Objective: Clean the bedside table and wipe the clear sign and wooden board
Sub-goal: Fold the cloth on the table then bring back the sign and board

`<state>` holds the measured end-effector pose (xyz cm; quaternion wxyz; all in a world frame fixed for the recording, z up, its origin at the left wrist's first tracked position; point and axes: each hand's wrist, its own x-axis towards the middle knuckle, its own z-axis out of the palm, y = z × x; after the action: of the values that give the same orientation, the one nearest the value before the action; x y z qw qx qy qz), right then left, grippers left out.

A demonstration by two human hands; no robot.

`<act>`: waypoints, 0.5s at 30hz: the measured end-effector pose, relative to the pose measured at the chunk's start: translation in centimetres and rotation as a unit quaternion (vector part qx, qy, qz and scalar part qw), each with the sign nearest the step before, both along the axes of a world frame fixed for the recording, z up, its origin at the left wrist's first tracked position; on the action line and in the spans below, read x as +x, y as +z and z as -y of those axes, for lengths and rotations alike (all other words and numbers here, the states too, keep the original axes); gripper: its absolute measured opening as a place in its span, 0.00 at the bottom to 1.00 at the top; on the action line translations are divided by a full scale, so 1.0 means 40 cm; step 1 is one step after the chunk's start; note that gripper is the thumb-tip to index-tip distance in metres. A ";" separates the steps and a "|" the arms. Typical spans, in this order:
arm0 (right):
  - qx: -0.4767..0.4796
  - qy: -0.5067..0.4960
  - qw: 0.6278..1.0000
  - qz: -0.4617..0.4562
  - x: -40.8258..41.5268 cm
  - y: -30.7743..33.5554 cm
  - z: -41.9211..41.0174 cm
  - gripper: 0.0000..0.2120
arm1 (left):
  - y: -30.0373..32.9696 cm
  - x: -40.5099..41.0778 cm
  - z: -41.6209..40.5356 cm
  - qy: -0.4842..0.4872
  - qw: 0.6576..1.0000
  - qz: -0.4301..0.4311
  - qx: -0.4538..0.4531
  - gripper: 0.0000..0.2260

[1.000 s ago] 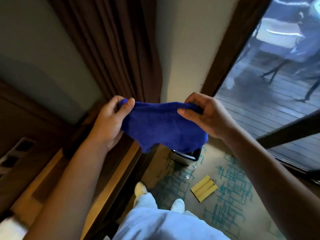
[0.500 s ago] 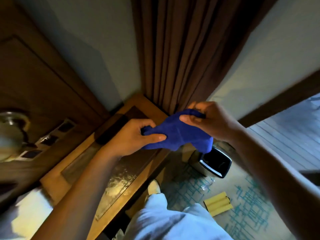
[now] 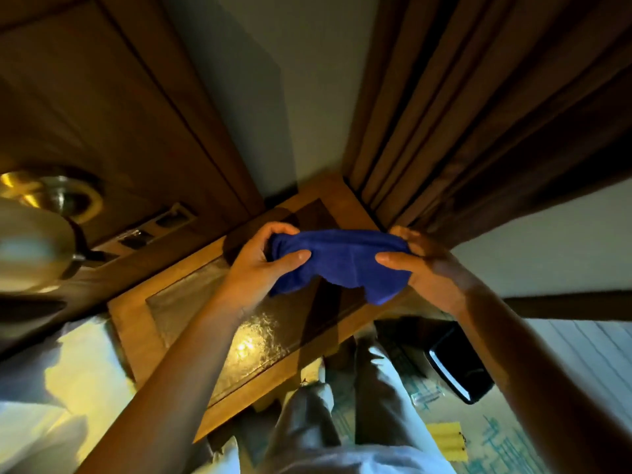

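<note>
A blue cloth (image 3: 342,261) is stretched between both hands above the bedside table (image 3: 136,323). My left hand (image 3: 263,265) grips its left end and my right hand (image 3: 420,265) grips its right end. The table has a light wooden frame around a textured glass top (image 3: 253,340) that reflects lamp light. A dark flat shape (image 3: 307,217) lies at the table's far corner, partly hidden by my hands. I see no clear sign in this view.
A brass lamp with a pale shade (image 3: 37,234) hangs at the left. A switch panel (image 3: 154,227) sits on the dark wooden headboard. Brown curtains (image 3: 478,131) hang at the right. A black bin (image 3: 458,367) and a yellow object (image 3: 448,439) are on the patterned carpet. White bedding (image 3: 51,388) lies at the lower left.
The view has swung left from the window toward the bedside table. Both hands brought the blue cloth over the tabletop, and the cloth is now spread wider than half a second ago.
</note>
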<state>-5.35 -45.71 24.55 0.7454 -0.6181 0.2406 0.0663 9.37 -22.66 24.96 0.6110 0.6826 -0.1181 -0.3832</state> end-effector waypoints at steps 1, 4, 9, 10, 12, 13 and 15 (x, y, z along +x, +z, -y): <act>0.026 -0.016 1.000 -0.002 0.021 -0.035 0.011 0.15 | -0.029 0.005 0.007 0.018 1.000 -0.004 0.019 0.20; 0.030 -0.030 0.999 -0.033 0.076 -0.143 0.052 0.23 | -0.123 0.014 0.026 -0.025 0.997 -0.050 0.054 0.29; 0.009 -0.036 0.995 -0.093 0.133 -0.287 0.138 0.35 | -0.275 0.032 0.112 -0.051 0.991 -0.061 0.109 0.25; -0.007 -0.039 0.994 -0.099 0.144 -0.312 0.161 0.33 | -0.307 0.039 0.132 -0.014 0.991 -0.086 0.102 0.23; -0.042 -0.036 0.991 -0.119 0.163 -0.360 0.206 0.20 | -0.368 0.050 0.167 0.050 0.985 -0.134 0.100 0.20; -0.061 -0.027 0.989 -0.133 0.170 -0.388 0.228 0.16 | -0.399 0.054 0.182 0.073 0.982 -0.141 0.104 0.19; -0.097 0.006 0.985 -0.141 0.190 -0.437 0.257 0.11 | -0.454 0.065 0.209 0.084 0.982 -0.126 0.114 0.21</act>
<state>2.23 -56.00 7.06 0.6401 -0.6735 0.3447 0.1335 11.97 -31.04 6.78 0.5694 0.7013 0.0616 -0.4245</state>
